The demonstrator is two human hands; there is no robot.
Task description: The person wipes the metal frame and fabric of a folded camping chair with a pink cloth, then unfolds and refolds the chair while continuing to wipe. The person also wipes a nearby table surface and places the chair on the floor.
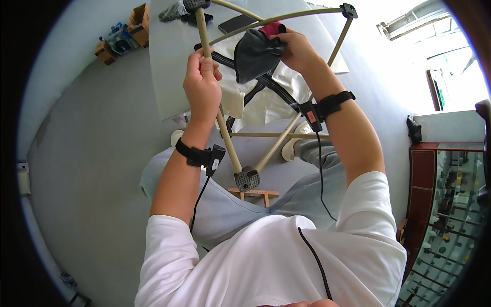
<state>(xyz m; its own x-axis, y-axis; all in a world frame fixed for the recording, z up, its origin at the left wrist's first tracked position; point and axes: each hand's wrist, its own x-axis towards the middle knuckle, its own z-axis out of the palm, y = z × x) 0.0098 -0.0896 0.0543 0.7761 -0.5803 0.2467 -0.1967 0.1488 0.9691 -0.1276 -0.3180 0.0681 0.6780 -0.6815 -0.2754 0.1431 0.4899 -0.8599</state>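
Note:
My left hand [203,78] is closed around a tan tube [227,144] of a folding frame, like that of a camp chair. My right hand [298,51] pinches a dark grey cloth [255,53] by its edge. Pink-red material [273,29] shows at the top of that cloth, near my fingers. The frame's black textured plastic joint [247,179] hangs toward my lap, and another joint [349,10] stands at the upper right. Behind the cloth lies cream fabric [284,90] with crossed black straps [278,88], partly hidden by my arm and the tubes.
A white table [168,69] stands before me, bearing a dark phone-like slab [238,24] and a clear plastic bag [172,11]. Cardboard boxes [139,23] and bottles [119,37] sit on the floor at left. To my right is a glass-fronted cabinet [447,199]. A wooden stool [253,193] is below me.

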